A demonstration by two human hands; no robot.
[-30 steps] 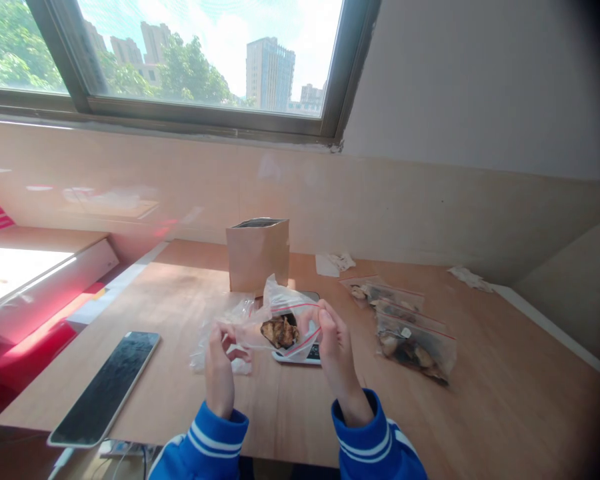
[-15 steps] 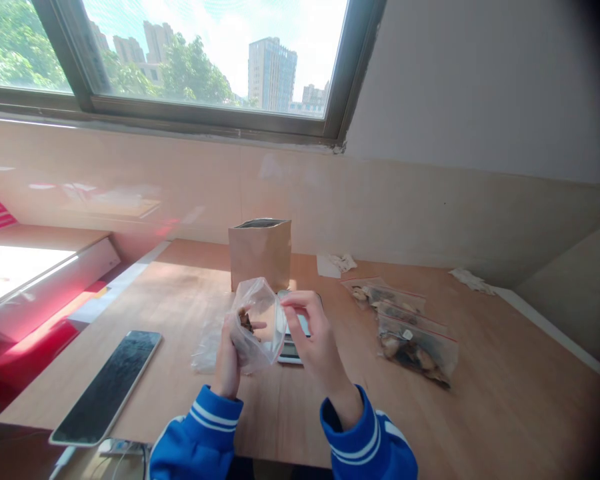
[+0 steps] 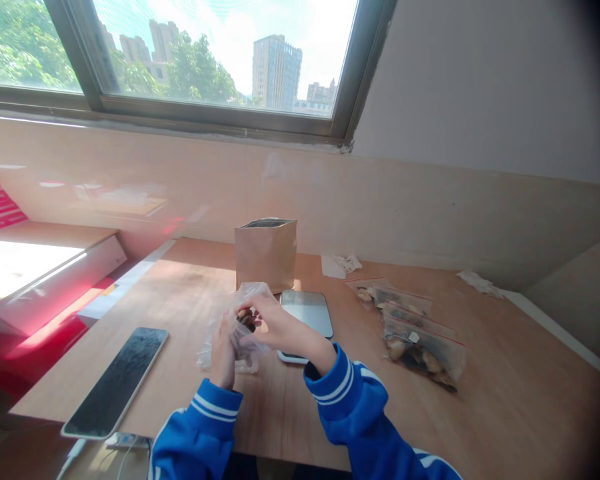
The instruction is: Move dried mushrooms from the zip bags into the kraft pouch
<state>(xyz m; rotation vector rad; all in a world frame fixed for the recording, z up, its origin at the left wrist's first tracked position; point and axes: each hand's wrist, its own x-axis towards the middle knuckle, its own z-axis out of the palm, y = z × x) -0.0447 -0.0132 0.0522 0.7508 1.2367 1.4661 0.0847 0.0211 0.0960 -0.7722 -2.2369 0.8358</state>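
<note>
The right hand (image 3: 280,325) has swung left of the digital scale (image 3: 307,313), pinching a dark lump (image 3: 246,320) inside the plastic bag (image 3: 253,292) gripped by the left hand (image 3: 223,357).

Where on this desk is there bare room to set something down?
Bare wood shows on the desk right of the filled zip bags, and between the dark tablet and the clear plastic bag. It is crowded where the left hand and right hand meet, beside the digital scale and brown paper bag.
</note>
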